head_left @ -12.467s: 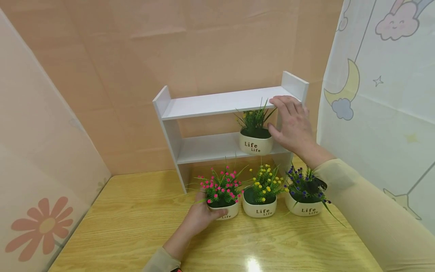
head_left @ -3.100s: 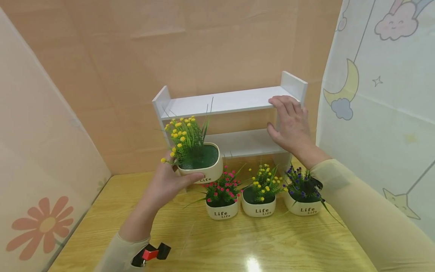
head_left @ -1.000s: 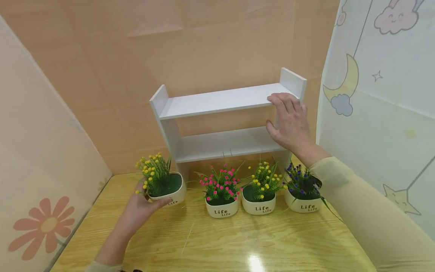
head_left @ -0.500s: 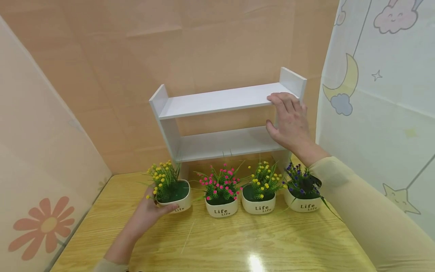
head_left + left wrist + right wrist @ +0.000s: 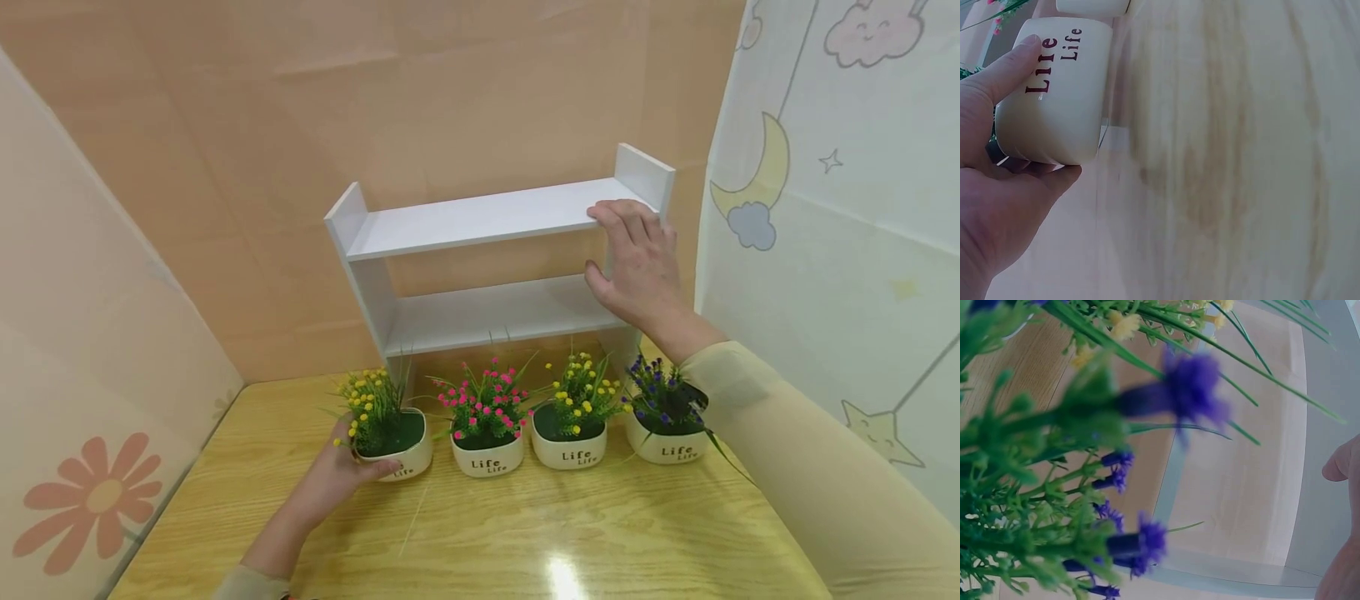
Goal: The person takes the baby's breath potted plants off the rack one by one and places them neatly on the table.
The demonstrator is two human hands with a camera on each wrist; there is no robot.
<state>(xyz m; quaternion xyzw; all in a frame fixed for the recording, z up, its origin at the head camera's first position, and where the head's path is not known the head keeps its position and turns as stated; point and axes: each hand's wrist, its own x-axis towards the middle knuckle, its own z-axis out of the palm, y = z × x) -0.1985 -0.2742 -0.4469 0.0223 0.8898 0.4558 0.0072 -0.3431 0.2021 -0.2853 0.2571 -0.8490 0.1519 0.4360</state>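
Observation:
My left hand (image 5: pixel 341 467) grips an oval cream flowerpot (image 5: pixel 408 467) lettered "Life" by its left end, the thumb (image 5: pixel 1013 69) along its front. Yellow flowers (image 5: pixel 371 404) and grass blades rise from the pot, which stands at the left end of a row on the table. My right hand (image 5: pixel 637 267) rests on the right end of the white shelf's upper board (image 5: pixel 480 221), fingers over the front edge and thumb below it. In the right wrist view, purple flowers (image 5: pixel 1194 387) fill the left side.
Right of the held pot stand matching pots with pink flowers (image 5: pixel 489 404), yellow flowers (image 5: pixel 581 400) and purple flowers (image 5: pixel 656 392), in front of the shelf's lower board (image 5: pixel 487 315). The wooden table (image 5: pixel 480 550) lies between the patterned left sheet (image 5: pixel 90 333) and right sheet (image 5: pixel 840 275).
The yellow-flowered pot came off the lower board, was carried left and down to the table, then slid slightly right toward the row. My left hand earlier held the pink-flowered pot. The right hand stayed put.

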